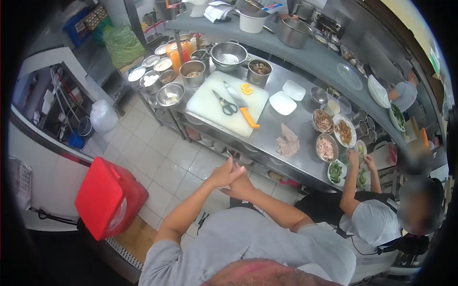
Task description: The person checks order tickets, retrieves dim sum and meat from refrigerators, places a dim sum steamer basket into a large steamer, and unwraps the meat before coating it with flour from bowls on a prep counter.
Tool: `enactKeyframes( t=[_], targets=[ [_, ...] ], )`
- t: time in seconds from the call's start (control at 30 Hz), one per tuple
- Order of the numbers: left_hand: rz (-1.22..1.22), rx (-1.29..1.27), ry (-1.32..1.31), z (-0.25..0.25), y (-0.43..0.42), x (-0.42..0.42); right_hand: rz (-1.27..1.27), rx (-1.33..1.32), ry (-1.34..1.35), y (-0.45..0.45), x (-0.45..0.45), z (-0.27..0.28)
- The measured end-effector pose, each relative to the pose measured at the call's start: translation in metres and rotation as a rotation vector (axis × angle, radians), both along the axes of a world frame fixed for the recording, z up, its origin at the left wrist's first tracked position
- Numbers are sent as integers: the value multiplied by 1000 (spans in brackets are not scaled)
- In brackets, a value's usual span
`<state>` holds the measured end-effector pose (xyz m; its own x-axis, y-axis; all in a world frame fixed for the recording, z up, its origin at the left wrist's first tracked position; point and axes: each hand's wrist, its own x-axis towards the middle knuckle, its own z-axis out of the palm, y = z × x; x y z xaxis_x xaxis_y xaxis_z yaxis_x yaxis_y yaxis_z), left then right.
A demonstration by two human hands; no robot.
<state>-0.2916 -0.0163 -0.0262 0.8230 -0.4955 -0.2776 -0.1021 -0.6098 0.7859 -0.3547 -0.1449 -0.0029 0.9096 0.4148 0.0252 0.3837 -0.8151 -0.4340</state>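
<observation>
My left hand point(222, 174) and my right hand point(241, 187) meet in front of my body, palm against palm, with fingers stretched and partly overlapping. Neither one holds an object. Ahead of them, past the counter's edge, a white cutting board point(205, 102) bears black-handled scissors point(225, 104), a knife point(238, 97) with an orange handle, and cut orange pieces point(246, 89). Right of the board, a crumpled cloth or paper point(287, 141) lies on the steel counter point(267, 131). Two white dishes point(283, 103) stand behind it.
A co-worker point(372, 217) on the right reaches over bowls of shredded food point(326, 147) and greens point(336, 172). Steel bowls point(229, 53) and pots stand behind the board. A red bin point(107, 195) is on the floor at left. A shelf point(229, 31) runs above the counter.
</observation>
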Motion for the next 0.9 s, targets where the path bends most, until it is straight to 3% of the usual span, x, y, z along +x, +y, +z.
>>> enactKeyframes(
  t=[0.1,0.2,0.4,0.63,0.77,0.83,0.9],
  targets=[
    [-69,113,81,24,30,-28,-13,-53,24,28,-29,13],
    [-179,147,49,39,68,-57,52,73,9,50,-49,-22],
    [-221,205,-234,37,116,-123,254,76,192,82,-78,-25],
    [-181,127,-129,43,167,-142,249,155,157,96,-120,-33],
    [-9,219,-42,36,219,-123,14,83,249,70,-128,-79],
    [148,1,73,16,245,-122,-43,58,242,49,-125,-75],
    [259,-443,334,1,255,-123,-72,60,299,26,-125,-84]
  ],
)
